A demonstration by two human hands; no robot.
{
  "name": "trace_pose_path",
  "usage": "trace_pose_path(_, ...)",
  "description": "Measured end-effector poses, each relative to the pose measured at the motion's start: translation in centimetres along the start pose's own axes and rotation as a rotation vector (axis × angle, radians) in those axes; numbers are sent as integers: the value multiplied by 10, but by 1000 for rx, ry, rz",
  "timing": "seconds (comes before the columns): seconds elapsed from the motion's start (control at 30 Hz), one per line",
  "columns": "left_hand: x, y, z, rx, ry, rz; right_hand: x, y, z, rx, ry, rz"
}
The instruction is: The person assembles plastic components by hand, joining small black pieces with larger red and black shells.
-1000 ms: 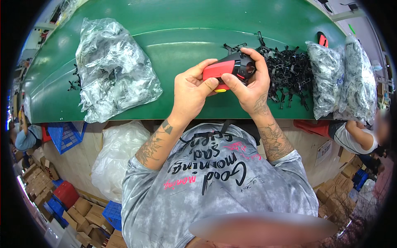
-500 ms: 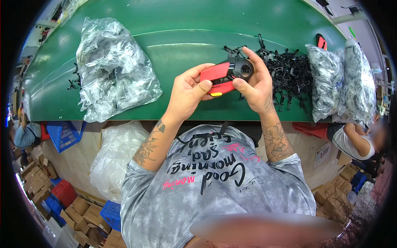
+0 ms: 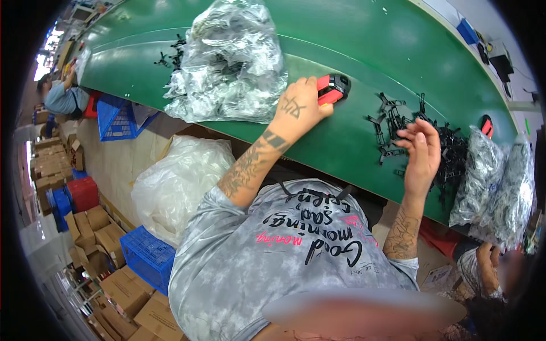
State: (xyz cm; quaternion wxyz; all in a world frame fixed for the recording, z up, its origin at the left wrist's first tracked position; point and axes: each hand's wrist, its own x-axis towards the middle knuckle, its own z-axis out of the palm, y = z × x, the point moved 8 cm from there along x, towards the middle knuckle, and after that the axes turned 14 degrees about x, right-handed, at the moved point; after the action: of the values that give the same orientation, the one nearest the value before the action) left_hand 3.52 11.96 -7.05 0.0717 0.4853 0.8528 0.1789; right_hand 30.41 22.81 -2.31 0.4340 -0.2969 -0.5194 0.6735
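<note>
A red and black plastic device (image 3: 335,90), rounded and black at one end, is at the middle of the green table. My left hand (image 3: 301,108) is closed on its red end, the fingers partly hidden behind the back of the hand. My right hand (image 3: 424,150) hovers by the left edge of a heap of black plastic brackets (image 3: 452,142). Its fingers are loosely bent and apart, with nothing seen in them. Several looser brackets (image 3: 391,120) lie just left of that hand.
Left on the green table (image 3: 341,153) stands a large clear bag (image 3: 233,68) of parts, with black brackets (image 3: 173,54) behind it. Two filled bags (image 3: 478,176) and another red device (image 3: 487,126) are at the right. Below are a plastic sack (image 3: 179,187), blue crate (image 3: 145,256) and cartons.
My left hand has carried the red and black device leftward. My right hand has let go of it and moved right, to the brackets. The view has turned.
</note>
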Motion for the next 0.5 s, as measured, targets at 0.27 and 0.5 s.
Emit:
trace_pose_path(0.27, 34, 29, -68, 27, 616, 176, -2, -5, 48, -98, -199, 71)
trace_pose_path(0.5, -32, -115, -162, 325, 409, -169, -29, 11, -31, -190, -86, 172)
